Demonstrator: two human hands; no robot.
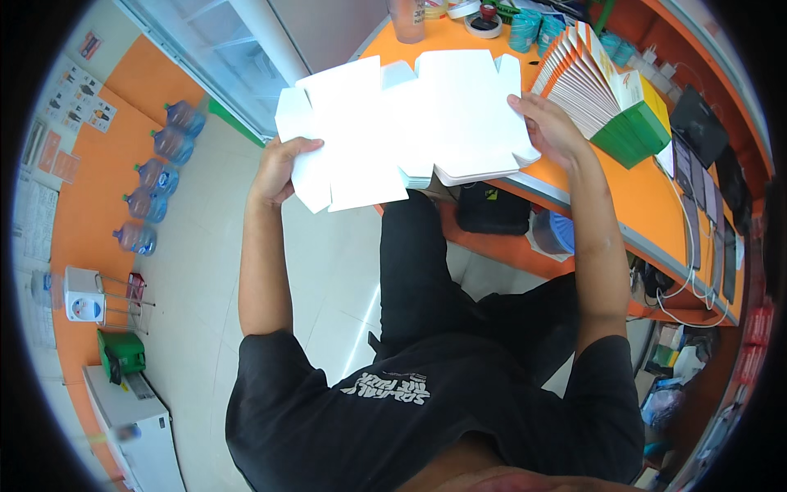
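I hold a flat white die-cut cardboard box blank up in front of me, partly over the edge of the orange counter. My left hand grips its left flap from below. On the blank's right edge my right hand has its fingers on top. Under that right part lies a small stack of similar white blanks on the counter edge.
A fanned stack of orange, white and green flat cartons stands on the counter to the right, with dark phones and cables beyond. Tape rolls lie at the back. Blue water bottles line the left wall on the tiled floor.
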